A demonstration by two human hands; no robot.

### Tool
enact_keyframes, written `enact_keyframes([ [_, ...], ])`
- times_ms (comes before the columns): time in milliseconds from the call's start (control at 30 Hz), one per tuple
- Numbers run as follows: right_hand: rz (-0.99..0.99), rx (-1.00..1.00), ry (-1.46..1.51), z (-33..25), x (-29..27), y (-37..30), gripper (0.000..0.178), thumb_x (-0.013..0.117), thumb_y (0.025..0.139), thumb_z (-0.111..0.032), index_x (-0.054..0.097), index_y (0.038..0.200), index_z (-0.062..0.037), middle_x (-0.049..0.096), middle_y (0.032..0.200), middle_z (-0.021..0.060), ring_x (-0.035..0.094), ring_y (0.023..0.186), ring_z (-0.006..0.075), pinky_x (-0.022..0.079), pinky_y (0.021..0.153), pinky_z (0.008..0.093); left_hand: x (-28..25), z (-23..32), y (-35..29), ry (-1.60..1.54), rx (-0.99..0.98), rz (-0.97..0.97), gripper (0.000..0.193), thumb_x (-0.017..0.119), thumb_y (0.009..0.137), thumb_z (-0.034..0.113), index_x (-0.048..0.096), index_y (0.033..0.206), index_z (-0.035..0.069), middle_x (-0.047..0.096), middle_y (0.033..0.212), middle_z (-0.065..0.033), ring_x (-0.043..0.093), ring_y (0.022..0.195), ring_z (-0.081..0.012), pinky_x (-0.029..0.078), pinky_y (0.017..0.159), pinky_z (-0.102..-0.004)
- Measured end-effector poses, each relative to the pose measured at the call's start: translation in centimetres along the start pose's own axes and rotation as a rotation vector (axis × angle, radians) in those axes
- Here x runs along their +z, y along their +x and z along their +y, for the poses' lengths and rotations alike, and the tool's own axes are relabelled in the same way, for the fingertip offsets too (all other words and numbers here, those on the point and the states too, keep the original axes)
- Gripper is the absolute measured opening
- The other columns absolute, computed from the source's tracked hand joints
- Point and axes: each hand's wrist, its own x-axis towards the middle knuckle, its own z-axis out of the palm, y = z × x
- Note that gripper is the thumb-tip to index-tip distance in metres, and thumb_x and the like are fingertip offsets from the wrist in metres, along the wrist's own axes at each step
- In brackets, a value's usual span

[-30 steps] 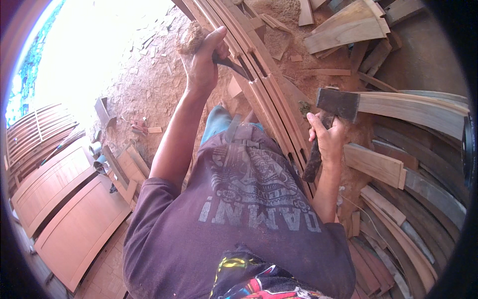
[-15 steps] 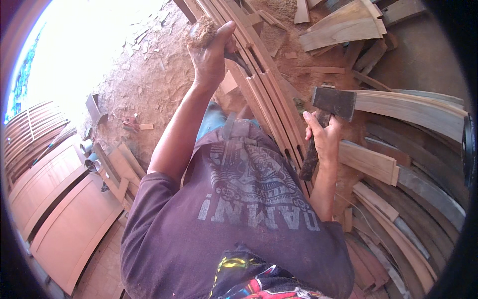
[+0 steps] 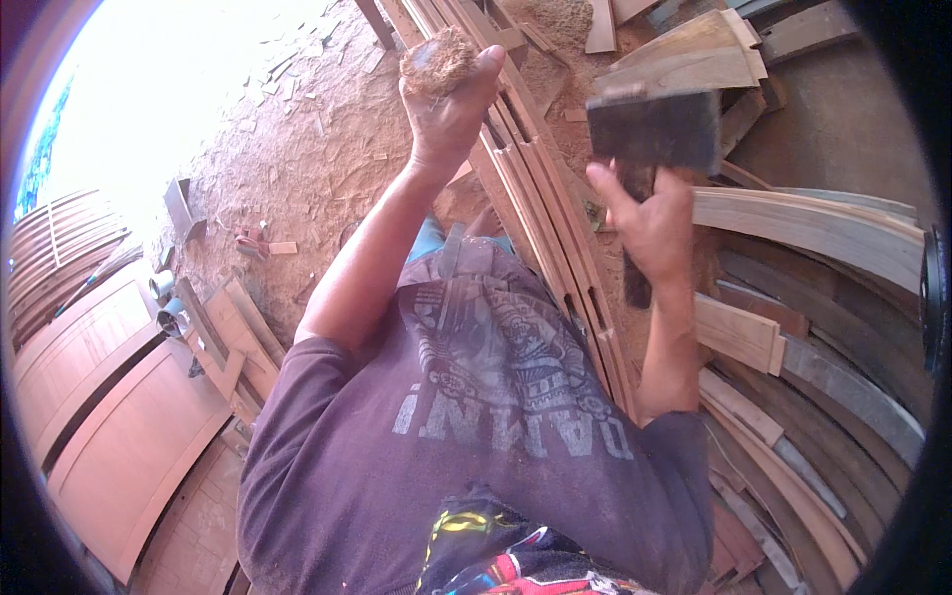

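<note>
Our left hand (image 3: 444, 119) curls its fingers round a frayed handle (image 3: 437, 61) over the left edge of the slotted boards (image 3: 545, 198); our right hand (image 3: 650, 218) wraps its fingers round a hammer (image 3: 654, 131) beyond their right edge.

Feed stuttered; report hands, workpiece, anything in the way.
Left hand gripping frayed tool handle. Right hand holding hammer, apart from handle. Slotted wooden strips between hands. Handle's lower end hidden by left hand.
</note>
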Motion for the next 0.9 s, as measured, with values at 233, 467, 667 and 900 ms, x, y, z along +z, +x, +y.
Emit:
enact_keyframes([
  [233, 0.128, -0.671, -0.183, -11.7, -0.1, 4.9, 0.025, 0.080, 0.093, -0.021, 0.073, 0.089, 0.0021, 0.074, 0.078, 0.0123, 0.070, 0.065, 0.0252, 0.056, 0.066, 0.0399, 1.0, -1.2, -0.1, 0.149, 0.214, -0.012, 0.017, 0.082, 0.092, 0.017, 0.072, 0.086, 0.004, 0.070, 0.077, 0.0013, 0.065, 0.072, -0.0084, 0.055, 0.067, -0.0281],
  [467, -0.031, -0.655, -0.621, -9.6, 0.2, 6.2, 0.022, 0.074, 0.089, -0.021, 0.068, 0.086, -0.0001, 0.069, 0.076, 0.0209, 0.069, 0.074, 0.0454, 0.057, 0.070, 0.0526, 3.2, -1.3, -0.1, 0.090, 0.335, -0.107, 0.026, 0.082, 0.086, 0.011, 0.074, 0.107, -0.001, 0.079, 0.098, -0.0078, 0.076, 0.090, -0.0185, 0.061, 0.081, -0.0329],
  [667, 0.206, -0.569, -0.285, -12.5, -3.6, 4.7, 0.013, 0.080, 0.091, -0.011, 0.075, 0.096, 0.0001, 0.077, 0.089, 0.0086, 0.072, 0.081, 0.0171, 0.056, 0.075, 0.0300, 0.2, 0.7, 2.3, 0.351, 0.457, -0.084, 0.019, 0.077, 0.093, 0.016, 0.070, 0.082, 0.003, 0.067, 0.073, -0.0016, 0.066, 0.067, -0.0112, 0.055, 0.062, -0.0308],
  [900, 0.150, -0.344, -0.195, -9.8, -3.5, 4.2, 0.018, 0.083, 0.093, -0.012, 0.077, 0.104, 0.0012, 0.079, 0.094, 0.0052, 0.071, 0.082, 0.0105, 0.057, 0.079, 0.0282, -1.5, 0.9, 1.6, -0.030, 0.019, 0.038, 0.024, 0.078, 0.092, 0.011, 0.063, 0.074, 0.008, 0.059, 0.063, 0.0016, 0.056, 0.054, -0.0081, 0.044, 0.049, -0.0282],
])
